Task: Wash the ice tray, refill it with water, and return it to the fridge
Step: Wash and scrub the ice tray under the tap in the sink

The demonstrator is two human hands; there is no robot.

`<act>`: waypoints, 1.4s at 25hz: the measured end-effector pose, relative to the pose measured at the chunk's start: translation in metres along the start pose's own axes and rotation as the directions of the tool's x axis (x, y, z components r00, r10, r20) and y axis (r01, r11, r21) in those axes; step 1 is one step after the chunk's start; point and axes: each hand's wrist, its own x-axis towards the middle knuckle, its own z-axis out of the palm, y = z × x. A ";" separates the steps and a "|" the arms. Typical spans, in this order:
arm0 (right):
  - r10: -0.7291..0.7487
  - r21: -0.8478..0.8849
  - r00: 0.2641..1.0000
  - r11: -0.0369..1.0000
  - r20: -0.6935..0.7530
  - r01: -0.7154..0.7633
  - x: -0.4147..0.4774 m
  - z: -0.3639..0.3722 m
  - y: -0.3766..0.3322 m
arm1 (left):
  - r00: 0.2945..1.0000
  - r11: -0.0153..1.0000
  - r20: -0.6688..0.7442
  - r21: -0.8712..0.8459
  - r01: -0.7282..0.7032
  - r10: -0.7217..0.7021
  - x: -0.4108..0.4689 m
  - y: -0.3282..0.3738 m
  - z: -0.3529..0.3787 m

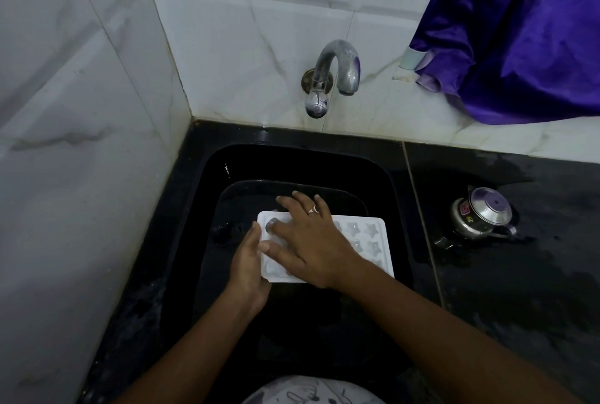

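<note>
Past your shirt (311, 392), your left hand (248, 270) grips the ice tray (367, 241), flat right hand (311, 241) apparently scrubbing it; rinsing likely needs the tap (337, 75).

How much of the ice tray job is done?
Done: the ice tray is over the sink. Now: the left hand holds its edge and the right hand lies flat across it, likely washing. Left: no water runs from the tap, so refilling and the fridge trip remain.

Ice tray (373, 241) in sink (292, 160), frame centre; tap (337, 69) on wall (243, 46) above; pot (483, 215) on tabletop (519, 306), right of sink; cloth (519, 30) upper right.
</note>
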 end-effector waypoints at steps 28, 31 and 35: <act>-0.030 -0.110 0.999 0.994 -0.013 0.029 0.002 -0.004 -0.003 | 1.000 1.000 -0.012 0.009 -0.007 0.007 -0.004 0.006 0.000; 0.000 -0.113 1.000 0.994 -0.023 -0.002 0.005 -0.005 -0.002 | 1.000 1.000 -0.026 0.013 0.000 0.000 -0.005 0.004 0.002; -0.026 -0.100 1.000 0.995 -0.009 0.025 -0.001 0.001 -0.003 | 0.999 1.000 -0.035 0.002 0.007 -0.007 0.000 0.006 -0.003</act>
